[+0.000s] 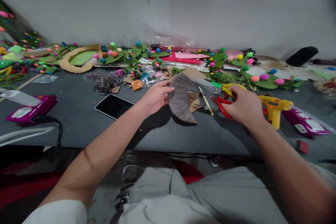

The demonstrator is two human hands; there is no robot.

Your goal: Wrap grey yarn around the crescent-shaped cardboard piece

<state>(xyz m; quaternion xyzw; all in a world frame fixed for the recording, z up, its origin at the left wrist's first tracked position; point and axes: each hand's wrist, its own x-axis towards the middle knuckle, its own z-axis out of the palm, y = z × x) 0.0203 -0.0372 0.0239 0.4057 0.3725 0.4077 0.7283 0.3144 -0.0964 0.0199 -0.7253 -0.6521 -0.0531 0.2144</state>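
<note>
My left hand [159, 97] grips the left edge of a crescent shape [181, 98] wrapped in grey yarn, thumb and fingers closed on it. The crescent is held just above the dark table, with a bit of brown cardboard showing at its lower tip. My right hand [245, 106] is closed around scissors [223, 106] with red and yellow handles. Their blades point left toward the crescent and are partly blurred. Between the hands lies a patterned pencil-like stick [206, 100] beside scraps of brown cardboard [194, 102].
A yellow glue gun [275, 108] lies right of my right hand, near a purple device [306, 120]. A phone [114, 106] and tangled grey yarn [103, 82] are at left, with another purple device [33, 108]. Green leaves with pom-poms [270, 78] line the back.
</note>
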